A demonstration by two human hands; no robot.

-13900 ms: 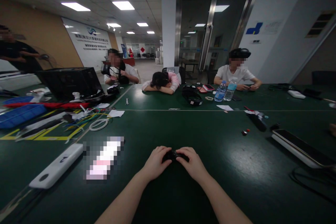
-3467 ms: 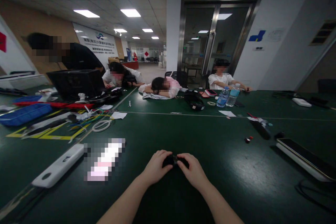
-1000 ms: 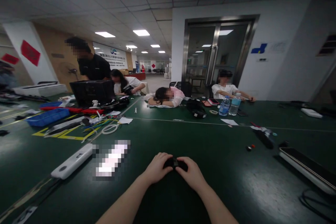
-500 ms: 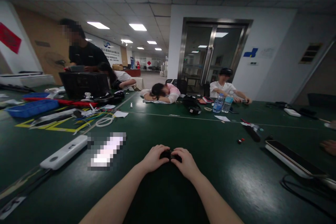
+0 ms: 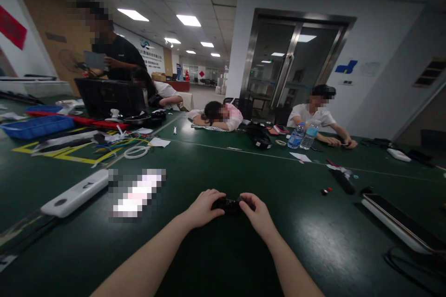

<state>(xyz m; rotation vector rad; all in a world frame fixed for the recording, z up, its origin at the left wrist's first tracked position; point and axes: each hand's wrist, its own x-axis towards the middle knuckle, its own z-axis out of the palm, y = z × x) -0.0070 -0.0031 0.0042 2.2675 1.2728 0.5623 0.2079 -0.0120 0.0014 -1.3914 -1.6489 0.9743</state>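
Observation:
Just above the dark green table (image 5: 209, 171), my two hands meet at a small, glossy black object (image 5: 231, 204), too dark for me to make out its kind. My left hand (image 5: 205, 209) is closed round its left end, thumb in front and fingers behind. At the right end, my right hand (image 5: 257, 211) pinches it between thumb and curled fingertips. Part of the object is hidden by the fingers, while its middle shows between them.
Left of my hands lie a blurred-out bright rectangle (image 5: 139, 193) and a white power strip (image 5: 76, 193). Wires, a blue tray (image 5: 38, 128) and a black monitor (image 5: 109, 97) are farther left. Bottles (image 5: 296, 135), a phone-like slab (image 5: 400, 220) and cables lie right. Several people are around the table.
My right hand has shifted slightly right, away from my left, and more of the black object shows between them. The whole view has also shifted a little.

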